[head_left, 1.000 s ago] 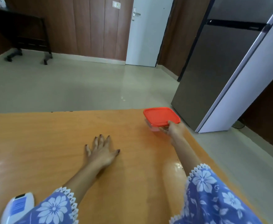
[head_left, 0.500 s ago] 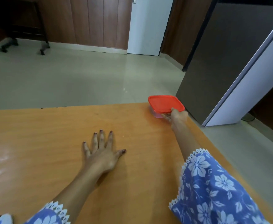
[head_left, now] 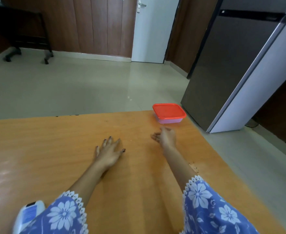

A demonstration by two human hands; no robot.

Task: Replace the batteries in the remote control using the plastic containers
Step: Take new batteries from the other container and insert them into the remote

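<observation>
A plastic container (head_left: 170, 119) with a red lid stands closed at the far right corner of the orange wooden table (head_left: 54, 149). My right hand (head_left: 166, 136) hovers a short way in front of it, blurred, fingers apart, holding nothing. My left hand (head_left: 109, 152) lies flat on the table's middle with fingers spread. A white remote control (head_left: 29, 212) with a blue screen lies at the near left, partly hidden under my left sleeve.
A grey refrigerator (head_left: 231, 65) stands on the floor just past the table's right edge. A white door (head_left: 152, 29) and wood-panelled wall lie beyond. A dark desk frame (head_left: 20, 31) stands at the far left.
My right hand has let go of the red-lidded container and drawn back toward me. The container stays at the table's far right corner. My left hand has not moved.
</observation>
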